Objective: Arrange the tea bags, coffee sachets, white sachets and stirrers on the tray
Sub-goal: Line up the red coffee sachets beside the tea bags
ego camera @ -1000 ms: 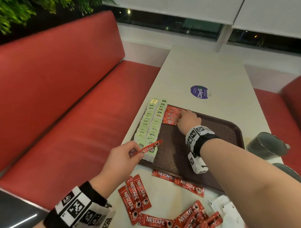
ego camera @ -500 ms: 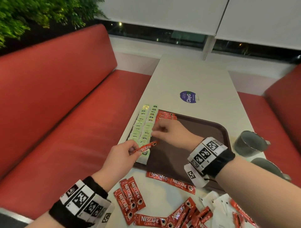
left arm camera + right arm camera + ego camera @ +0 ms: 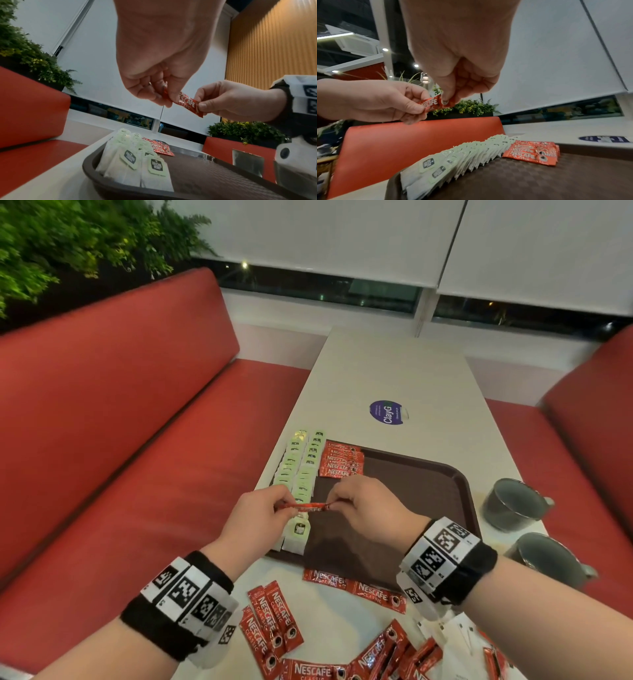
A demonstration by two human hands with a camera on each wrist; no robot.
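A red coffee sachet (image 3: 305, 506) (image 3: 187, 103) (image 3: 435, 104) hangs above the brown tray (image 3: 411, 484), held level between both hands. My left hand (image 3: 263, 508) (image 3: 161, 94) pinches its left end and my right hand (image 3: 356, 501) (image 3: 452, 97) pinches its right end. On the tray's left side lie two rows of pale green tea bags (image 3: 301, 470) (image 3: 462, 152). A short stack of coffee sachets (image 3: 340, 460) (image 3: 534, 152) sits at the tray's far left corner beside them. More coffee sachets (image 3: 274, 625) lie loose on the table in front of the tray, and white sachets (image 3: 452, 631) lie at the lower right.
Two dark grey mugs (image 3: 510, 505) stand on the table right of the tray. A round purple sticker (image 3: 386, 412) lies beyond the tray on the white table (image 3: 394, 371). Red bench seats (image 3: 137, 474) flank the table on both sides.
My right hand drew back from the stacked sachets and took hold of the free end of the sachet in my left hand. Both hands now hold it over the tray.
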